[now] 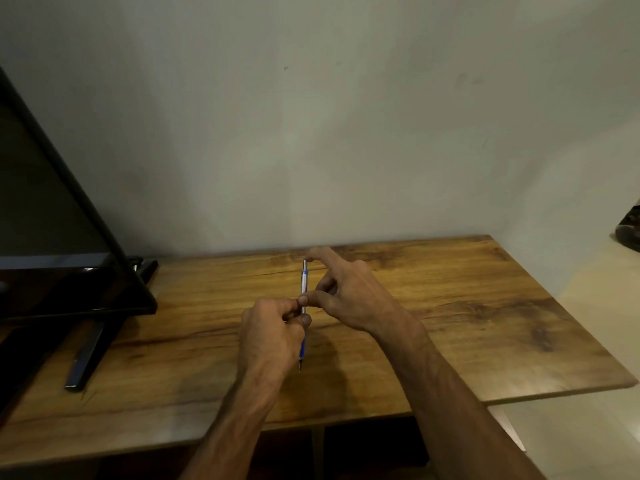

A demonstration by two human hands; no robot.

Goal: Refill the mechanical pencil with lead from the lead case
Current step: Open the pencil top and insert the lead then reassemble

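Note:
A silver and blue mechanical pencil (304, 282) stands nearly upright above the wooden table (450, 306), tip pointing down toward me. My left hand (273, 334) grips its lower barrel with curled fingers. My right hand (346, 292) is beside it on the right: the index fingertip sits on the pencil's top end and the thumb touches the middle of the barrel. No lead case shows in the head view.
A black monitor (52, 220) leans on its stand (90, 355) at the table's left. The pale wall rises right behind the table. The table's right edge drops to a light floor, where a dark object (628, 233) lies at far right.

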